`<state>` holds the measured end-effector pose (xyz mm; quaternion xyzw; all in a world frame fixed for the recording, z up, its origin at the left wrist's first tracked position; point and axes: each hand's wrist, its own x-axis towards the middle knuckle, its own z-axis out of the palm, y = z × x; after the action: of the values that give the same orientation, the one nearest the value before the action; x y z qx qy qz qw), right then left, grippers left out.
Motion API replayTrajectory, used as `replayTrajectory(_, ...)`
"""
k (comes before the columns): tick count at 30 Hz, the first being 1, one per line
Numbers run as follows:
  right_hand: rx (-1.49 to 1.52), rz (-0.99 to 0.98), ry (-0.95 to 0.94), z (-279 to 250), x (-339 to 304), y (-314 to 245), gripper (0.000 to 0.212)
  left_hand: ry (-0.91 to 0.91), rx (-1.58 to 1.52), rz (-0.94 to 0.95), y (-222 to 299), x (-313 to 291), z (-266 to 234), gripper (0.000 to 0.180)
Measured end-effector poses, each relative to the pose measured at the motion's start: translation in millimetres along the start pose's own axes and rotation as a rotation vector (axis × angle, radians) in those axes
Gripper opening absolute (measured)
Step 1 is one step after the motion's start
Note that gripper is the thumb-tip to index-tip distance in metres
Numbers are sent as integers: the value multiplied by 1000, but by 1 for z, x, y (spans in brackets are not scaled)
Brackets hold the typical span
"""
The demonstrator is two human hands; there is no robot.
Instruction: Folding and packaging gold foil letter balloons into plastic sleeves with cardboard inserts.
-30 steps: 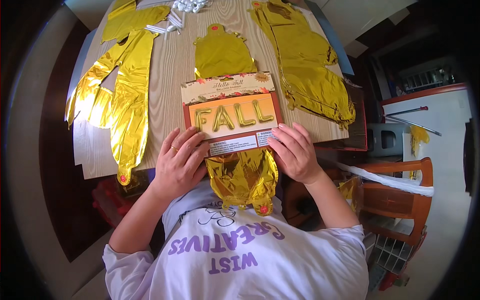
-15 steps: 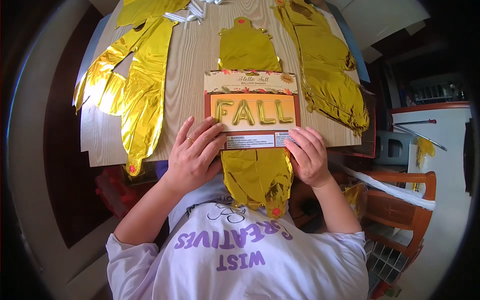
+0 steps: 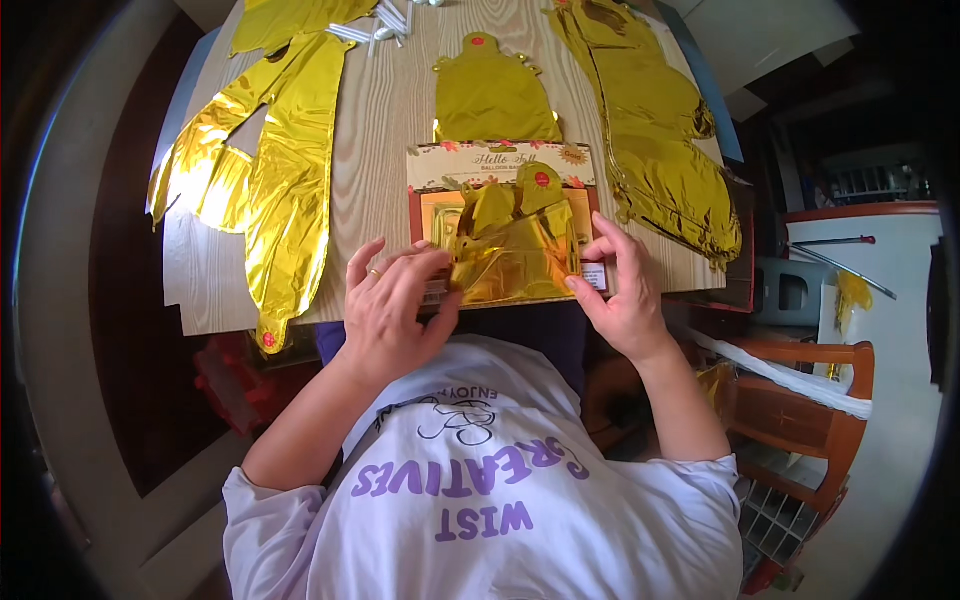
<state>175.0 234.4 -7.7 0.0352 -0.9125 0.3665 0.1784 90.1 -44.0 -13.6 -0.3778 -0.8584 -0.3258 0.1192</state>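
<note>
Clock: centred on the printed card, 12 away from the person, 6 toward the shirt.
Printed card [image 3: 447, 170]: flat on the wood-grain table [image 3: 378, 165], near its 6 o'clock edge; patterned header at 12, long axis from 9 to 3.
Folded foil flap [image 3: 513, 245]: shiny gold, creased, doubled up over the card and covering most of its middle; fold at 6 along the table edge, red-dotted tab pointing to 12, leaning slightly to 1.
Far foil section [image 3: 496, 95]: flat on the table, coming out from the card's 12 o'clock side; long axis 12 to 6, its red-dotted tab pointing to 12. Any join with the flap is hidden.
Left hand [image 3: 398, 303]: at 8, fingers bent at the flap's left edge; cannot tell whether thumb and forefinger are clamped on it.
Right hand [image 3: 628, 300]: at 4, thumb tip at the flap's right edge, fingers spread well apart from the thumb.
Left-side foil balloon [image 3: 288, 165]: at 10, branched; red-dotted tab pointing to 6, overhanging the table edge.
Right-side foil balloon [image 3: 655, 140]: at 2, long axis 11 to 5.
White sticks [image 3: 393, 20]: in a small pile at 11.
Wooden chair [image 3: 845, 440]: off the table, at 4.
</note>
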Motion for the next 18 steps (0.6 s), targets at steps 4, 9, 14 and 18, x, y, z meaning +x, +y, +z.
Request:
replayTrajectory(4, -204, -202, -44, -5, 4, 0, 52, 61, 42, 22, 3, 2, 0, 58)
replayTrajectory(9, -244, -215, -126, -7, 2, 1, 38, -314, 155, 505, 42, 26, 0, 64)
replayTrajectory(14, -250, -189, -120, -4, 1, 3, 38, -560, 171, 369, 10, 27, 4, 78)
replayTrajectory(18, -266, -210, -122, -5, 2, 3, 38, -496, 245, 346, -12, 2, -20, 74)
